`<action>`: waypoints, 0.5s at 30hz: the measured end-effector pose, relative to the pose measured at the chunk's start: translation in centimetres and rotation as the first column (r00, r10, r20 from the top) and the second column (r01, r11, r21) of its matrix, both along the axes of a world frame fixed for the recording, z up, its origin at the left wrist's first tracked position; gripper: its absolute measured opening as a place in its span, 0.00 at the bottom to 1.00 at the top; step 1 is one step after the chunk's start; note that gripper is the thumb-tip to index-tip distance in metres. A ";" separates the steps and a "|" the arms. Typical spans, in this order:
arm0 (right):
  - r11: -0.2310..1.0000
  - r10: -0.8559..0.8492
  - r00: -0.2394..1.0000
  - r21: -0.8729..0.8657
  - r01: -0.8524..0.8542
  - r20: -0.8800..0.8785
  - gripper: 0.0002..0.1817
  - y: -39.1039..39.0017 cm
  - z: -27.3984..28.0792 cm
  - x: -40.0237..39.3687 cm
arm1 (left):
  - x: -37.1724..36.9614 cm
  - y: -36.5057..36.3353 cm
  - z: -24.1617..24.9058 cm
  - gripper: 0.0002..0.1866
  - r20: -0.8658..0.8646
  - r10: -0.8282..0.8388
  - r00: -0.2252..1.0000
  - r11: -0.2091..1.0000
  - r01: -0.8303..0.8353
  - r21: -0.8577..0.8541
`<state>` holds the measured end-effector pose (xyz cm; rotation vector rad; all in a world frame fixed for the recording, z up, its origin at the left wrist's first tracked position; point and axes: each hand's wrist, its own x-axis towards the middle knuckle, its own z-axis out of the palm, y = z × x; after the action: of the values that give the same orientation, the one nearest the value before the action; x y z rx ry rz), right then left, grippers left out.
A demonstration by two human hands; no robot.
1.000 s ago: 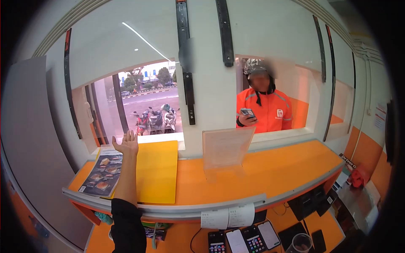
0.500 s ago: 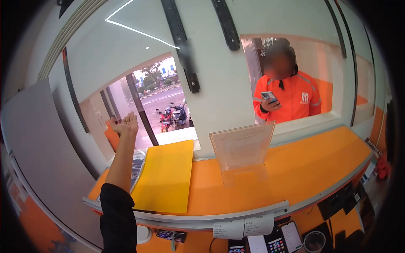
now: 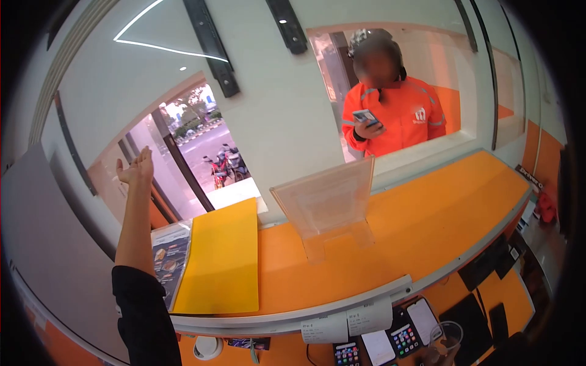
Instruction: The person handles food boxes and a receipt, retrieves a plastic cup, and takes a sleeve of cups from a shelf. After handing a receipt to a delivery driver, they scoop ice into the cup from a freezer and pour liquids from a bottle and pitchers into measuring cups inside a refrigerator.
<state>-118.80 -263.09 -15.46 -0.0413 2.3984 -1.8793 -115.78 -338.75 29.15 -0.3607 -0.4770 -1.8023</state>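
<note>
Left hand (image 3: 138, 171) is raised at 10 o'clock, palm up, fingers spread and grasping nothing, nearest the open serving window (image 3: 201, 155). Right hand is out of view. Judgement: the gesture reads best held high and steady toward that window. Count: one yellow folder (image 3: 220, 259), one menu sheet (image 3: 169, 259), one acrylic stand (image 3: 326, 201), one person in orange (image 3: 390, 116) at 1 o'clock.
</note>
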 end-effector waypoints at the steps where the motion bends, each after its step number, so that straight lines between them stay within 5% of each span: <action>1: 0.996 -0.030 0.999 -0.081 0.029 -0.021 0.30 -0.3 0.7 0.4 | 0.3 -0.1 -0.3 0.54 0.024 -0.023 0.999 0.998 0.024 -0.055; 3: 0.971 -0.050 0.999 -0.232 0.050 0.006 0.33 0.3 0.6 0.6 | 1.9 0.2 -1.4 0.53 0.077 -0.079 0.994 0.981 0.092 -0.171; 4: 0.802 -0.164 0.970 -0.548 0.237 0.178 0.36 0.9 -0.3 -0.1 | 2.3 0.7 -1.9 0.53 0.118 -0.127 0.985 0.962 0.151 -0.227; 5: 0.507 -0.225 0.899 -0.743 0.437 0.376 0.39 0.7 -0.1 -0.3 | 2.9 -1.1 -2.3 0.54 0.142 -0.110 0.984 0.933 0.152 -0.326; 7: 0.929 -0.200 0.980 -0.317 0.191 0.003 0.43 0.9 1.8 1.0 | 3.3 -2.0 -3.7 0.55 0.202 -0.077 0.976 0.884 0.160 -0.439; 8: 0.985 -0.170 0.969 -0.048 0.164 -0.180 0.45 0.7 3.4 1.6 | 3.4 -1.3 -4.0 0.54 0.207 -0.063 0.976 0.908 0.142 -0.395; 10: 0.990 -0.138 0.963 -0.009 0.139 -0.230 0.45 0.4 4.7 1.8 | 3.3 3.2 -4.9 0.51 0.255 0.082 0.964 0.960 -0.007 -0.280; 11: 0.974 -0.153 0.976 -0.192 0.122 -0.153 0.46 -0.4 5.5 2.1 | 3.3 7.8 -5.4 0.49 0.351 0.159 0.923 0.978 -0.100 -0.181; 12: 0.979 -0.139 0.978 -0.172 0.112 -0.158 0.47 -0.1 4.6 2.4 | 3.5 10.9 -5.9 0.49 0.367 0.139 0.920 0.984 -0.088 -0.152; 15: 0.975 -0.037 0.990 -0.220 0.007 -0.133 0.47 0.5 4.6 4.1 | 5.0 14.0 -7.2 0.50 0.430 0.368 0.825 0.835 -0.089 -0.544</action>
<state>-114.71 -262.59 -10.85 -0.1651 2.2685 -2.2115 -110.76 -324.79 21.93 -0.1432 -1.3417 -1.4894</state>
